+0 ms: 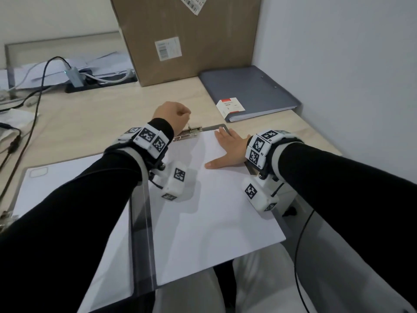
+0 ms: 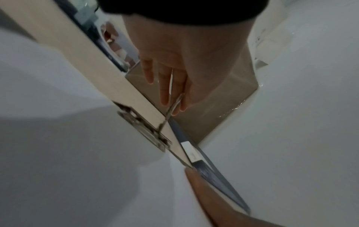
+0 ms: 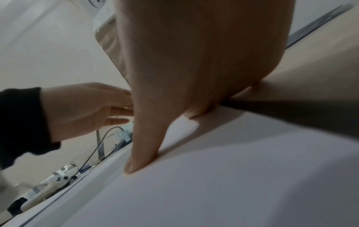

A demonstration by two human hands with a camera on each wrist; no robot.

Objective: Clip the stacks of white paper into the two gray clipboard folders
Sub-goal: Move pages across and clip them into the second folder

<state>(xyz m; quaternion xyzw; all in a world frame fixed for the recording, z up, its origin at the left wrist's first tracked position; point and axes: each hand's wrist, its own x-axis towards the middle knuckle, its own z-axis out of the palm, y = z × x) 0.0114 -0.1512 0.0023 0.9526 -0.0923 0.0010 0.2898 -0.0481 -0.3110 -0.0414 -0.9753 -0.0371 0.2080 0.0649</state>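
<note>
An open gray clipboard folder point(image 1: 22, 177) lies in front of me, its spine point(image 1: 142, 222) running toward me. A stack of white paper point(image 1: 214, 211) rests on its right half, with the top edge at the metal clip point(image 1: 189, 133). My left hand point(image 1: 184, 118) grips the clip's thin lever point(image 2: 170, 92), which stands raised between its fingers. My right hand point(image 1: 228, 150) lies flat and presses on the paper's top right corner, also seen in the right wrist view point(image 3: 147, 153). A second gray folder point(image 1: 248, 91) lies closed at the back right.
A large cardboard box point(image 1: 187, 37) stands behind the folders. A white and red label point(image 1: 230, 107) sits on the closed folder. An adapter point(image 1: 74, 75), cables and loose papers fill the back left. A white wall runs along the desk's right edge.
</note>
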